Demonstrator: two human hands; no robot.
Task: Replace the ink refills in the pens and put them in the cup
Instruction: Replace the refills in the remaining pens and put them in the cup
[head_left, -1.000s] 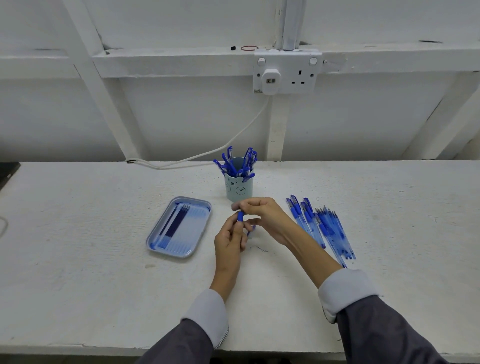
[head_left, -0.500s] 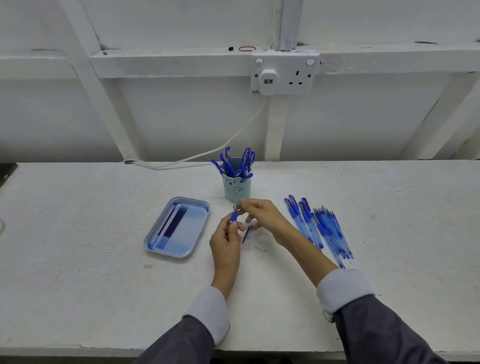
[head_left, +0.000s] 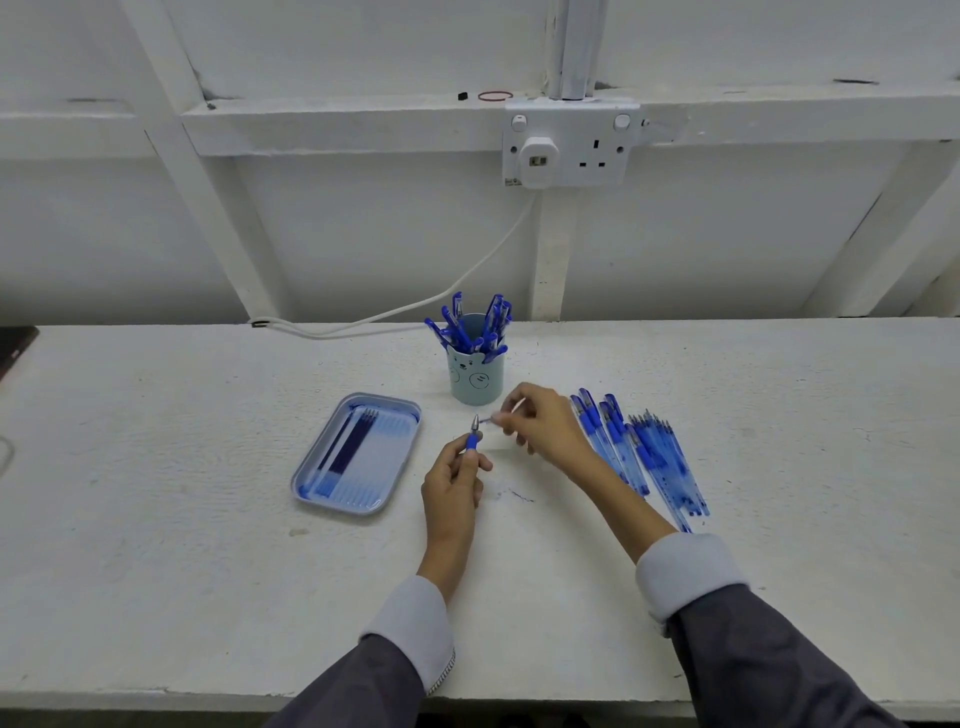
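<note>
The fingers of our left hand (head_left: 453, 480) pinch the pen (head_left: 473, 438) upright, just this side of the cup (head_left: 476, 382). Our right hand (head_left: 543, 423) pinches a small clear part beside its tip. Held so lightly, that part could slip and roll off across the table (head_left: 208, 571).

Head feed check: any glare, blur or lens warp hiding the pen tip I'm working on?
Head view: soft, even light, no glare on the white table; its wide lens bows the wall beams and table edge; the tip of the pen in the left hand shows clearly, but the small piece pinched by the right hand is too blurred to identify.
</note>
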